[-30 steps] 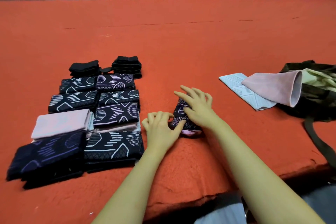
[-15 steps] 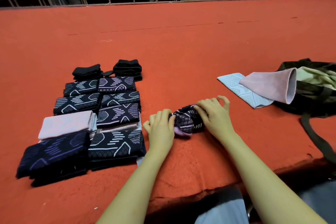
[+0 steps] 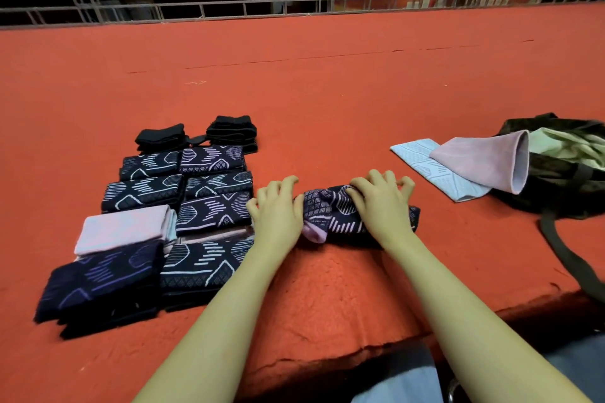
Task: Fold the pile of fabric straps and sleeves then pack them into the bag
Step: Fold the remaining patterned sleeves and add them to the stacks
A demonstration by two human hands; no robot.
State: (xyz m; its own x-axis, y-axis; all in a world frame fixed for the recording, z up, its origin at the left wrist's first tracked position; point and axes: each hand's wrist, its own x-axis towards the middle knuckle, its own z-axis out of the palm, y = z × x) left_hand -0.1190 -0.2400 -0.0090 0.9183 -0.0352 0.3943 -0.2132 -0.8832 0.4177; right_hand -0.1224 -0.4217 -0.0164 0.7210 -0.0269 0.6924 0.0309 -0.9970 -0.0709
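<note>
Navy patterned knit sleeve (image 3: 330,214) lies half-folded between both hands, left hand (image 3: 278,214) pinching its left end, right hand (image 3: 383,206) clenched on its top; many folded sleeves (image 3: 183,206) sit left, two loose ones and the dark bag (image 3: 563,180) right, nothing packed yet

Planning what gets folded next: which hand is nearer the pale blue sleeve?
Right. The right hand lies just left of the pale blue sleeve; the left hand is farther left.

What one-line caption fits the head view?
Both hands, left hand and right hand, grip a patterned sleeve beside folded stacks.
</note>
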